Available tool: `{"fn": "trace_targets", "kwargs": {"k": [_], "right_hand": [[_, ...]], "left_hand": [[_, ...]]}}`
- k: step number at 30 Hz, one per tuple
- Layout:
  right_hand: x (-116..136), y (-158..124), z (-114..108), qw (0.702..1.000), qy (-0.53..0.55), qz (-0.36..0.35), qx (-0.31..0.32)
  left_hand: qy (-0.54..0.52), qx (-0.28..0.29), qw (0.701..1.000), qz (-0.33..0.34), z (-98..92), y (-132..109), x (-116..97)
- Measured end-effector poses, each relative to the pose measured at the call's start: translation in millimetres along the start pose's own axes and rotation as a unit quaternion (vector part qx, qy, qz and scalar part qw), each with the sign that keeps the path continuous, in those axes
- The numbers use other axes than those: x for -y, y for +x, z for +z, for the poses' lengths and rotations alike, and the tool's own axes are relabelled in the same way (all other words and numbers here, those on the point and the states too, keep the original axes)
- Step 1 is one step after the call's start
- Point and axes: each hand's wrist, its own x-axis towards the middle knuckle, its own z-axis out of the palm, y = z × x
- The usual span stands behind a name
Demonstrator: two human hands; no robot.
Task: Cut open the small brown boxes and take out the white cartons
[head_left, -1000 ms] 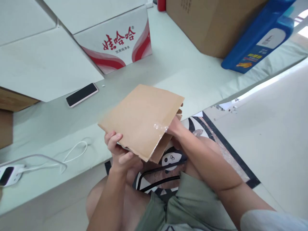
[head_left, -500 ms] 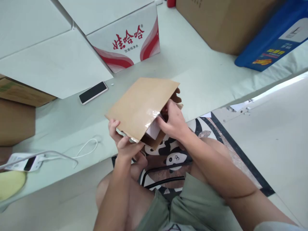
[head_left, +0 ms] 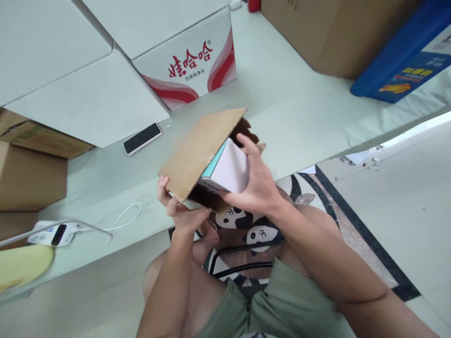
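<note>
A brown cardboard box [head_left: 200, 148] with torn edges is tilted above my lap, its open end facing right. My left hand [head_left: 183, 209] grips its lower left edge, the thumb and fingers on either side of the cardboard. Partly out of the opening sits a smaller white box [head_left: 230, 166] with a turquoise side; its far end is hidden inside the cardboard. My right hand [head_left: 259, 180] is closed around the white box, the thumb below and the fingers above.
On the pale green tabletop [head_left: 282, 108] lies a phone [head_left: 143, 138]. White cartons with red print [head_left: 192, 65] stand behind. A power strip [head_left: 58, 234] with a white cable is at left. A large cardboard box [head_left: 334, 37] and a blue jug [head_left: 394, 70] stand at right.
The white box has come further out of the cardboard box, showing its turquoise side. My right hand has gone from reaching inside to gripping the white box around its end.
</note>
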Motion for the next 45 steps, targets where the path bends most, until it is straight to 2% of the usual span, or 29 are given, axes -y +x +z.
{"fn": "trace_targets", "kwargs": {"k": [2,5,9,12,16,18,20,23,25,26,28,29,30,32,34,36,38,39,40,42,45], "right_hand": [[-6.3,0.6,-16.1,0.995,0.095,-0.029,-0.032],[-16.3,1.0,-32.4,0.975,0.210,-0.026,-0.064],[-25.4,4.4,-34.7,0.939,0.320,0.005,-0.127],[-26.8,9.8,-32.3,0.901,0.398,0.036,-0.169],[-28.4,17.7,-30.5,0.849,0.476,0.119,-0.197],[-32.0,20.6,-27.9,0.842,0.478,0.154,-0.198],[-36.4,22.0,-23.6,0.848,0.457,0.183,-0.195],[-40.2,21.4,-15.5,0.862,0.413,0.233,-0.180],[-39.6,19.7,-10.1,0.868,0.393,0.255,-0.166],[-38.5,18.6,-7.6,0.870,0.387,0.261,-0.156],[-36.0,16.3,-2.4,0.877,0.376,0.269,-0.131],[-34.9,15.2,0.4,0.881,0.369,0.270,-0.120],[-34.0,14.4,3.4,0.885,0.362,0.269,-0.112],[-32.7,13.4,10.0,0.890,0.356,0.263,-0.110],[-31.7,13.6,17.3,0.887,0.361,0.264,-0.114],[-30.5,14.5,24.4,0.880,0.370,0.273,-0.116],[-29.5,15.7,30.5,0.876,0.377,0.278,-0.117],[-29.3,16.4,33.0,0.875,0.380,0.278,-0.113],[-29.6,17.0,35.2,0.875,0.383,0.276,-0.107],[-31.4,18.0,38.9,0.876,0.389,0.270,-0.089],[-35.5,18.3,44.4,0.890,0.381,0.245,-0.052]], "left_hand": [[0.008,-0.001,1.000,-0.015,-4.2,4.4,1.5],[0.028,-0.003,0.999,-0.030,-12.0,9.6,4.9],[0.029,-0.021,0.997,-0.062,-22.4,15.6,13.0],[0.036,-0.068,0.982,-0.172,-33.7,24.1,18.8],[-0.024,-0.175,0.929,-0.324,-49.0,40.5,25.9],[-0.043,-0.238,0.900,-0.363,-52.0,46.4,31.5],[-0.039,-0.282,0.882,-0.376,-52.2,48.8,37.5],[-0.017,-0.245,0.888,-0.388,-53.9,46.5,42.0],[0.051,-0.221,0.906,-0.356,-57.9,41.6,39.0],[0.102,-0.224,0.921,-0.302,-59.9,38.4,35.0],[0.176,-0.255,0.941,-0.137,-61.4,31.1,21.7],[0.181,-0.262,0.946,-0.053,-59.8,27.3,12.8],[0.145,-0.265,0.953,-0.013,-56.5,23.9,3.0],[0.052,-0.183,0.978,-0.087,-46.3,18.3,-16.2],[-0.042,-0.055,0.979,-0.192,-35.3,14.6,-30.9],[-0.166,0.096,0.945,-0.266,-27.8,11.6,-39.1],[-0.266,0.233,0.885,-0.303,-24.9,8.5,-42.3],[-0.290,0.281,0.858,-0.319,-24.7,7.0,-42.9],[-0.303,0.313,0.835,-0.335,-24.8,5.8,-43.2],[-0.324,0.329,0.805,-0.373,-25.0,5.3,-43.4],[-0.390,0.283,0.772,-0.414,-22.8,10.7,-43.5]]}}
